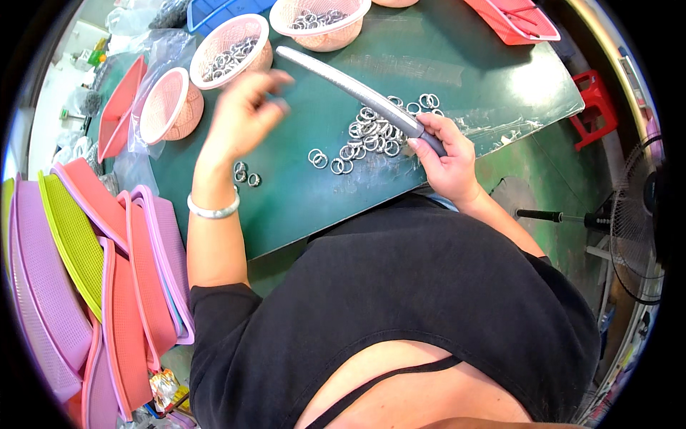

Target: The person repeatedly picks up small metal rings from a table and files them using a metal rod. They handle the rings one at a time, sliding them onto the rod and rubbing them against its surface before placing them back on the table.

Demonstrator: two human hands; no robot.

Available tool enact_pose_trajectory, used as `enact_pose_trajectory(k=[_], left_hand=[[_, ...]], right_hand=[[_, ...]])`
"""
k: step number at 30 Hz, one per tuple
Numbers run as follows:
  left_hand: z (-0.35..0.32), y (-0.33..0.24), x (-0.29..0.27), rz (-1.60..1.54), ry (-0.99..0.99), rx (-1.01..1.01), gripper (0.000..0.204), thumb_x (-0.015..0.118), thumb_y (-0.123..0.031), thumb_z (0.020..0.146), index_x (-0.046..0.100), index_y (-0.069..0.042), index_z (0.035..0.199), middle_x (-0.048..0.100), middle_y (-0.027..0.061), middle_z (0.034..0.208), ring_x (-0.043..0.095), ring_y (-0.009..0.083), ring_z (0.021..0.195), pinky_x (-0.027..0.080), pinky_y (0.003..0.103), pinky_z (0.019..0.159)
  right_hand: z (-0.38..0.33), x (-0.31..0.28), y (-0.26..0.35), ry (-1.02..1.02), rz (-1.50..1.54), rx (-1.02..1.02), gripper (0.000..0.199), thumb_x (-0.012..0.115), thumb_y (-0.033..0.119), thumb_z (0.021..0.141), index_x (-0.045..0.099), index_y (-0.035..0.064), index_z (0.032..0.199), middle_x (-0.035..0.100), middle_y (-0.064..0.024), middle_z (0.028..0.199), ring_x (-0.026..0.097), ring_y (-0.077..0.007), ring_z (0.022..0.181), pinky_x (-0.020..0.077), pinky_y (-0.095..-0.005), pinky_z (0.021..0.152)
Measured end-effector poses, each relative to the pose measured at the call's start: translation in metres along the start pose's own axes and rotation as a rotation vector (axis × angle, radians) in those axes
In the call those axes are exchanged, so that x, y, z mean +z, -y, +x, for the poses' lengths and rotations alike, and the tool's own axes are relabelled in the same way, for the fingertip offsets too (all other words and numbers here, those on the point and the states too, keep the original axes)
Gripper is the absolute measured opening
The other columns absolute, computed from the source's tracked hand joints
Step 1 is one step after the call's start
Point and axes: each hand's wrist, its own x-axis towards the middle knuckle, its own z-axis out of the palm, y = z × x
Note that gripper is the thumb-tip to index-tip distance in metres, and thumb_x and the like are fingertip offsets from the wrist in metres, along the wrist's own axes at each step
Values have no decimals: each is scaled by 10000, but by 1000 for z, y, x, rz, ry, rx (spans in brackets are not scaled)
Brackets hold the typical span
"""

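My right hand is wrapped round the dark handle of a long, tapered metal ring mandrel, whose tip points up and to the left. Just behind and below it on the green table lies a loose pile of silver-coloured rings. A bracelet circles my left wrist. My left hand is raised in front of a pink basket of rings, its fingers smeared by motion. Whether it holds anything cannot be made out. A few more rings lie on the table near my left forearm.
Another pink basket of rings and a smaller pink basket stand on the green table. Stacked plastic baskets lean at the left. A red tray sits at the far right, a red stool and a fan beyond.
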Motion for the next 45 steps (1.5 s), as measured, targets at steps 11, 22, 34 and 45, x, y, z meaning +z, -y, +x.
enact_pose_trajectory(k=[11,22,34,45], left_hand=[[-29,-8,46,-62,187,46,172,639,18,650,569,-11,805,543,39,797,519,141,730,426,242,651],[5,2,31,-857,-398,-349,67,539,-14,795,535,21,852,590,80,755,564,108,611,456,193,507],[-2,-10,33,-944,-390,-96,275,535,-23,806,510,57,1068,587,101,875,591,155,741,506,257,663],[-2,-12,47,-1126,-176,-272,209,585,-74,786,563,9,976,597,64,826,581,125,692,469,217,602]], right_hand=[[0,0,1,19,7,17,277,631,-9,690,532,-17,948,589,-105,757,572,-164,642,446,-244,593],[3,-4,4,123,-31,-41,287,637,5,662,541,-13,933,590,-131,787,590,-232,669,458,-279,604],[4,-2,5,118,-83,-26,267,640,33,674,544,-12,919,589,-146,795,592,-256,674,459,-293,597],[4,-3,4,125,-72,-31,275,642,26,666,544,-14,920,593,-145,798,594,-257,676,460,-292,601]])
